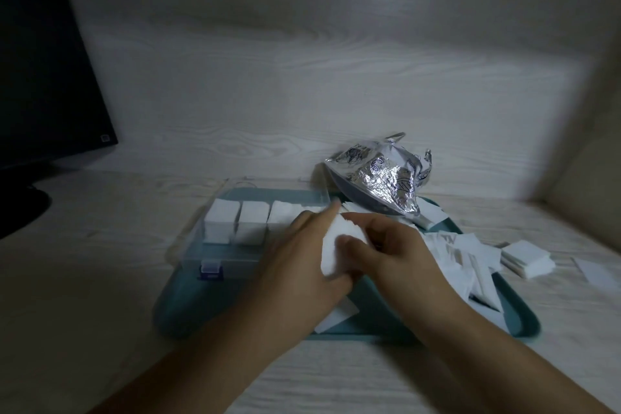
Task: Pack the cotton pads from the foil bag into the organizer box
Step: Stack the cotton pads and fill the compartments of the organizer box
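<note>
Pale wood-grain desk (100,279) and wall panel frame a teal tray (174,306) under dim light. At centre, a left hand (299,265) and right hand (396,252) together grip a stack of white cotton pads (339,245), fingers curled round it from both sides. Just left of the grip sits the clear organizer box (228,239), its far compartments filled with pads. Behind the grip lies the crumpled foil bag (379,178); loose pads (470,262) spill to the right. A dark monitor (43,77) stands far left.

White cotton pads (339,247) beside crumpled foil bag (379,178), clear organizer box (215,239).
</note>
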